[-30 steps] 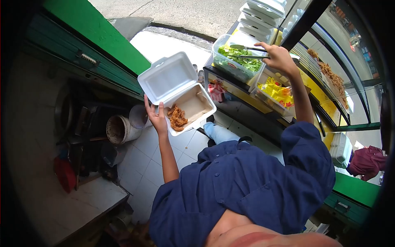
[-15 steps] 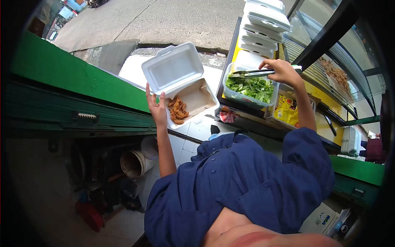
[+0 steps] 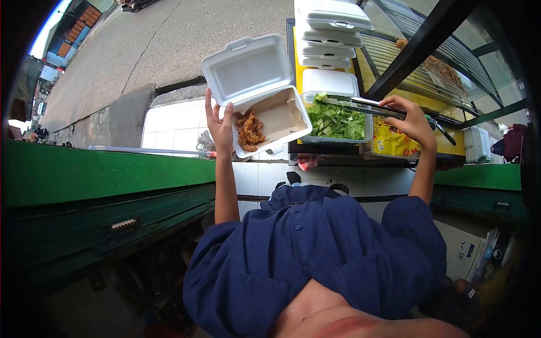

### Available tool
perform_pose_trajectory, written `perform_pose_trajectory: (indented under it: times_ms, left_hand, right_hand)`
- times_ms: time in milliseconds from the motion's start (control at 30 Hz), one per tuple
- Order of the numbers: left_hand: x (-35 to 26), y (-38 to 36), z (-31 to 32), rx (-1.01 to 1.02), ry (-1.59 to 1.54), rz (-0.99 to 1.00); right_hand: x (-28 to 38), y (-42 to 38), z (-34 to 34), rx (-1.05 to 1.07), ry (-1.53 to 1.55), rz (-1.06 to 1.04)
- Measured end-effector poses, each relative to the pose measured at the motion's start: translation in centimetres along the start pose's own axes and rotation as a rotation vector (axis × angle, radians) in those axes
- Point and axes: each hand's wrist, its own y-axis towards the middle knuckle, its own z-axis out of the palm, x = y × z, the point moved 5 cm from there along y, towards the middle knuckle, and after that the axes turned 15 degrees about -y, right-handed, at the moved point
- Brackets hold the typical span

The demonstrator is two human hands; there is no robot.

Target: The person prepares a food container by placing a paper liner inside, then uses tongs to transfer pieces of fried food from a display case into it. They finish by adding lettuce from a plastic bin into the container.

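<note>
1. Since half a second ago, the box has come closer to the tub, and the right hand has shifted rightward over the yellow packets.
2. The left hand grasps the box's left side by the hinge, seemingly to keep it open; chicken lies in its left half.
3. Right-hand fingers clasp the tongs, tips at the lettuce's far-left corner; whether they pinch a leaf, one cannot tell.
4. Closed boxes crowd the tub's far side; room opens leftward, beyond the counter's edge.
</note>
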Motion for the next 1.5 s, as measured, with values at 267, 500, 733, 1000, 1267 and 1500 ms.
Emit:
perform_pose_trajectory:
  times_ms: [267,500,733,1000,1267,1500]
  left_hand:
    - [0.8,1.3,1.5,0.118,-0.003,-0.055]
    - [0.7,0.5,1.9,0.139,-0.009,-0.095]
    - [0.6,-0.3,1.1,0.129,-0.027,-0.154]
    - [0.3,-1.7,0.1,0.053,0.004,-0.156]
    - [0.5,-4.2,-0.7,-0.012,-0.018,-0.192]
    - [0.6,-5.2,-0.5,-0.025,0.011,-0.160]
  right_hand:
    - [5.9,-2.7,-3.0,-0.117,0.234,-0.086]
    - [11.1,-1.4,-0.7,-0.030,-0.151,-0.187]
    - [11.0,-2.9,-0.5,-0.092,-0.048,-0.181]
    - [5.1,-3.8,-3.2,-0.064,-0.270,0.121]
    - [2.2,-2.5,0.5,0.122,-0.311,0.111]
    - [0.5,-0.8,1.3,0.020,-0.228,0.093]
